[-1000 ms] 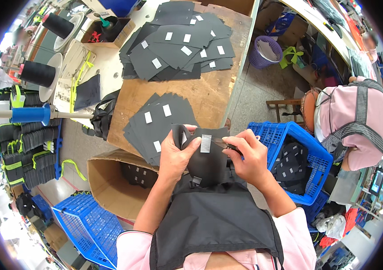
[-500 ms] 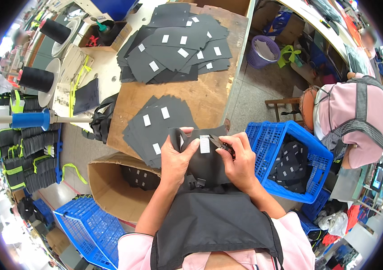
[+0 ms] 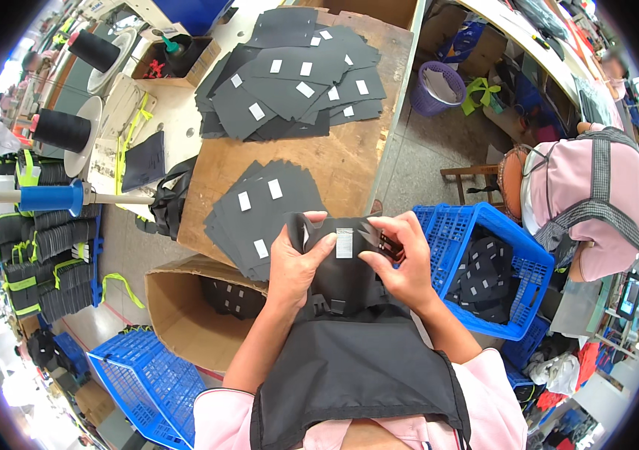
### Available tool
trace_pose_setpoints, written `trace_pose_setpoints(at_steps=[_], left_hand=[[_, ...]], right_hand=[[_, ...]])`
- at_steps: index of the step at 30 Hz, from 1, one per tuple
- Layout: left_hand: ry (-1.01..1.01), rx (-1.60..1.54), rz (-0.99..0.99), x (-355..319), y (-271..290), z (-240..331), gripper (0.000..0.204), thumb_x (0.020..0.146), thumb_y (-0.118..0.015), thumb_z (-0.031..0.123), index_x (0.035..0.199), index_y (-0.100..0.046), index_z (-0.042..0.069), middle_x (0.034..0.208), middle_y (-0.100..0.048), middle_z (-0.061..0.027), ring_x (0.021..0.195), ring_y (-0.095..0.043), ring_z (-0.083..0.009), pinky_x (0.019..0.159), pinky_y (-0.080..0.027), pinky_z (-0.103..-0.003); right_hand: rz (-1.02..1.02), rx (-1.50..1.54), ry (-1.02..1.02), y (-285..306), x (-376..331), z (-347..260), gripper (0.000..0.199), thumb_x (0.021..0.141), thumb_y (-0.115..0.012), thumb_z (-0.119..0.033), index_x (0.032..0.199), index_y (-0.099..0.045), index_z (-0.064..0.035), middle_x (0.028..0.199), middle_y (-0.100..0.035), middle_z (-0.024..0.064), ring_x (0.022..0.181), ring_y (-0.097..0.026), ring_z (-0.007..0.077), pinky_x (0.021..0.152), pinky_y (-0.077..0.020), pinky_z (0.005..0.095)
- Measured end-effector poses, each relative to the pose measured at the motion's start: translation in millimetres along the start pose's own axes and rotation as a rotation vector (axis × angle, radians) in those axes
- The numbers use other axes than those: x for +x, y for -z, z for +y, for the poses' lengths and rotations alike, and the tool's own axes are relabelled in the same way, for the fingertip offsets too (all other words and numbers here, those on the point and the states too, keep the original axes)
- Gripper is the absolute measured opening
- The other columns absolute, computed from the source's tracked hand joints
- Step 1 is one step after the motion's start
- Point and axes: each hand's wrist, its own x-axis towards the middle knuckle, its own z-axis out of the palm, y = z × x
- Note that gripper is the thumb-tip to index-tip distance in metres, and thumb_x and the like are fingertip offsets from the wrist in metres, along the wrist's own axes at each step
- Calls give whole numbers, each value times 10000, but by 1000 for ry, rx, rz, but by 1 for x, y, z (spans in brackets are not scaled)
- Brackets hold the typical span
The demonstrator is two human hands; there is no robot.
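A dark grey fabric panel [image 3: 327,271] with a white label [image 3: 344,244] near its top edge is held up before my chest. My left hand [image 3: 295,259] is closed on the panel's left side, its thumb at the front beside the label. At the right edge, my right hand [image 3: 406,259] keeps small dark thread snips [image 3: 388,244] tucked in its curled fingers. Its thumb and forefinger are close to the panel; whether they touch it I cannot tell. Just beyond, a stack of similar labelled panels [image 3: 297,196] lies on the wooden tabletop [image 3: 218,154].
A larger panel pile [image 3: 278,84] covers the far tabletop. Left of my lap stands a cardboard box [image 3: 177,330] above a blue crate [image 3: 139,382]. To the right, another blue crate [image 3: 518,330] holds labelled pieces. A co-worker in pink [image 3: 582,187] sits beyond it.
The snips have drawn back from the label into my right palm. My right thumb and forefinger have spread at the panel's right edge. My left hand keeps its hold.
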Motion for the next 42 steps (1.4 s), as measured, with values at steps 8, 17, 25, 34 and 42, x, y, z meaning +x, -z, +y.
trace_pose_setpoints(at_steps=[8,17,25,34,42], left_hand=[[11,35,-95,-1,-5,1,332,786,-699,34,1093,-573,34,868,-602,-20,779,-553,-70,711,-465,-225],[-108,296,-23,9,0,-13,364,774,-696,32,1114,-565,45,827,-569,-2,755,-542,-76,699,-466,-224],[25,38,-34,9,-2,-6,344,788,-694,0,1103,-558,24,906,-584,-22,808,-560,-75,726,-476,-226],[64,-116,-38,12,14,-5,346,815,-631,-1,1140,-513,-7,963,-609,-59,839,-587,-128,787,-480,-260],[21,-51,-13,15,21,-7,329,793,-684,27,1087,-541,-7,993,-632,-73,873,-598,-130,805,-487,-272]], right_hand=[[-81,-158,150,-4,17,7,216,659,-671,67,846,-623,-30,752,-483,59,626,-496,181,541,-394,275],[-132,552,-153,4,11,-11,74,875,-568,-75,848,-516,-30,792,-438,-11,670,-379,63,593,-316,217],[-2,-418,112,7,-2,-2,246,709,-732,-91,925,-614,-73,824,-532,63,629,-563,219,536,-457,306],[-51,-313,92,-6,10,23,195,708,-721,-48,883,-634,-57,754,-539,68,651,-577,219,550,-464,309],[-88,-357,311,-27,29,6,279,681,-742,-80,930,-617,-69,795,-541,79,645,-564,243,555,-451,328]])
